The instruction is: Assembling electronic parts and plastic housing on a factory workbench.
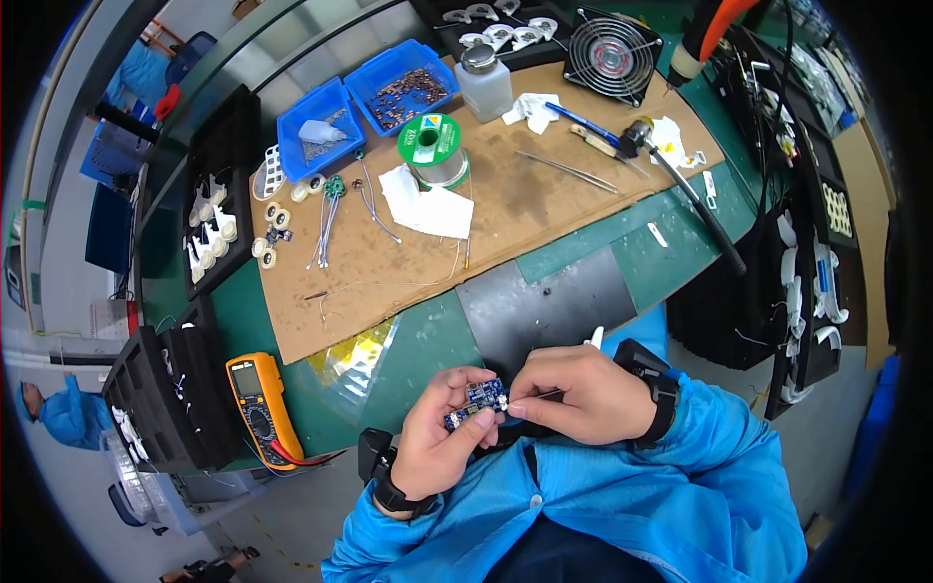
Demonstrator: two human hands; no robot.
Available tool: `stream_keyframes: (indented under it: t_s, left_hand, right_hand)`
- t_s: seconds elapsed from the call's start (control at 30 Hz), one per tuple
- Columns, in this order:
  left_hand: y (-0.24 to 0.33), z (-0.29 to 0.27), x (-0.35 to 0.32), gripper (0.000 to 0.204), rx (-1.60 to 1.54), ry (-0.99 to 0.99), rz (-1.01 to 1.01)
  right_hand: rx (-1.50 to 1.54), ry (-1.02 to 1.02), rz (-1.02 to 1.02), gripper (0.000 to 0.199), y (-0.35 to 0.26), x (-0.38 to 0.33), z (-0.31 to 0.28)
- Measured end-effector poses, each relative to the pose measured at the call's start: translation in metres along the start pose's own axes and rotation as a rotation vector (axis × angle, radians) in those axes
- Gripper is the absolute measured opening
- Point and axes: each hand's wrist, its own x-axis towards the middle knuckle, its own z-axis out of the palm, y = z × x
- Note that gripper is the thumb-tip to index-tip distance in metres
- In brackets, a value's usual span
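Note:
Close in front of my body, my left hand (pixel 442 428) grips a small blue circuit board (pixel 485 394) by its edges, thumb on top. My right hand (pixel 580 394) is closed in a pinch at the board's right edge, its fingertips beside a small white part (pixel 503 401) there. A thin, light strip shows along the right fingers; what they pinch is too small to name. Both hands are above the near edge of the bench, next to a dark grey mat (pixel 544 301).
Brown cardboard (pixel 379 267) on the green bench carries a solder spool (pixel 429 151), tweezers (pixel 569 171), a dispenser bottle (pixel 484 85) and blue bins (pixel 403 73). A hammer-like tool (pixel 695 199) lies right. An orange multimeter (pixel 260 408) stands left. A fan (pixel 612 55) and an electric screwdriver (pixel 705 39) are far right.

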Motion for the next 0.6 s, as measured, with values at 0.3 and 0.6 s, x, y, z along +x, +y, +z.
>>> stream_keyframes:
  t_s: [0.3, 0.6]
  left_hand:
    - [-0.002, 0.006, -0.005, 0.037, 0.088, 0.035, 0.026]
    - [-0.005, 0.007, -0.004, 0.035, 0.332, -0.052, 0.079]
  right_hand:
    - [-0.040, -0.015, -0.004, 0.011, 0.000, -0.006, -0.002]
    - [-0.165, -0.125, -0.040, 0.007, 0.006, -0.008, -0.010]
